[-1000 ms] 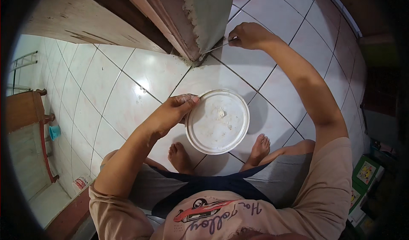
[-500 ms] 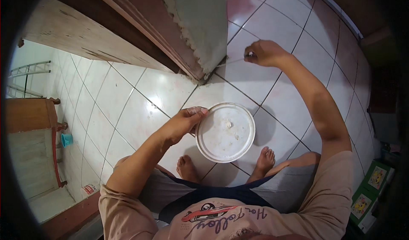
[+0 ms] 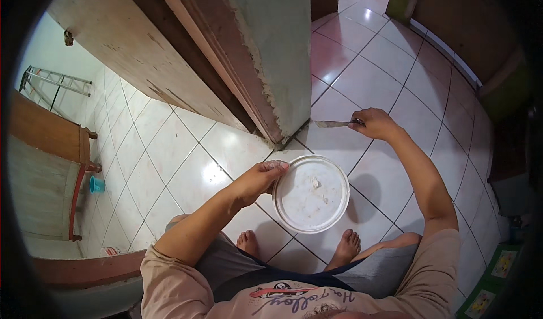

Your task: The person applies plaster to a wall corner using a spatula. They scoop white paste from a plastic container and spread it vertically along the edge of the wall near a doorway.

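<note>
My left hand [image 3: 261, 179] is closed on the rim of a round white bucket lid [image 3: 311, 211], thumb on top, held level in front of my body. A small lump of whitish paste [image 3: 316, 182] and a few smears lie on the lid. Whitish residue coats my left thumb. Out to the right, my right hand [image 3: 373, 123] grips the handle of a putty knife [image 3: 332, 124]. Its thin blade points left, toward the lower edge of the wall corner [image 3: 288, 93], whose plaster has a rough, ragged border beside the door frame.
A wooden door [image 3: 141, 64] stands left of the wall corner. Farther left are a wooden cabinet [image 3: 48, 132], a turquoise bucket [image 3: 97, 184] and a metal ladder [image 3: 59, 81]. Green boxes [image 3: 498, 268] sit at the lower right. White tiles [image 3: 186, 166] cover the floor around my bare feet.
My view has tilted up, showing more floor beyond the wall. The right hand has turned, so the putty knife's blade now shows clearly. My left hand still holds the lid.
</note>
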`<action>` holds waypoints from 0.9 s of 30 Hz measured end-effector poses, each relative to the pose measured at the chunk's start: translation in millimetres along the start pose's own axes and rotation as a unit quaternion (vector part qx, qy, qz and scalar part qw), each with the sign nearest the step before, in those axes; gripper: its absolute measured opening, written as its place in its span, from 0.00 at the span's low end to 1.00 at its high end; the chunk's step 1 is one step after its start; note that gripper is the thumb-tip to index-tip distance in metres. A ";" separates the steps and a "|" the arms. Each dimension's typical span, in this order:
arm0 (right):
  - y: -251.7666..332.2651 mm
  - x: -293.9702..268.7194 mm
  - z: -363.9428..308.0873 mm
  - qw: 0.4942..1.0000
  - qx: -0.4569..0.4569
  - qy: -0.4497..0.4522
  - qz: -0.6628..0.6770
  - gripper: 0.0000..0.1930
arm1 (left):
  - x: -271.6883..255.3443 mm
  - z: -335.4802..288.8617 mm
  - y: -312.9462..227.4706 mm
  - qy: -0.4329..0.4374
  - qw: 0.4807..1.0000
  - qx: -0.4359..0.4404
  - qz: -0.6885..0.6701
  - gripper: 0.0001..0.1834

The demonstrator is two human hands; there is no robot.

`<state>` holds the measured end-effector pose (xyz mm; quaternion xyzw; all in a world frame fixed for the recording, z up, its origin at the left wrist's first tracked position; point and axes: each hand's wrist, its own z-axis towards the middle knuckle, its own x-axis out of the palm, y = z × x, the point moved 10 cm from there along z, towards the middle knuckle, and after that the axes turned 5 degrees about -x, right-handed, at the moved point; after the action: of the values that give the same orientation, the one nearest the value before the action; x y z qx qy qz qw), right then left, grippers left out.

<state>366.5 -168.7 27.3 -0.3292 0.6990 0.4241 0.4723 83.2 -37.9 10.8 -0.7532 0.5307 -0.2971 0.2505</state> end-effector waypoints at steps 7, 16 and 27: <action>44.5 -44.9 -14.8 0.995 -0.051 -0.082 0.021 0.18 | 5.3 -28.0 -11.0 -0.007 1.000 0.021 -0.006 0.22; 112.0 -125.8 -43.6 0.957 -0.136 -0.256 0.028 0.14 | 10.6 -44.8 -21.2 0.005 0.998 0.058 -0.007 0.22; 192.9 -214.9 -89.0 0.901 -0.158 -0.405 0.009 0.11 | 4.4 -67.7 -32.9 0.025 0.997 0.077 -0.014 0.19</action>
<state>238.9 -154.7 300.9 -0.1932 0.3744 0.6304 0.6520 57.4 -36.0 81.7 -0.7316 0.5012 -0.3594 0.2905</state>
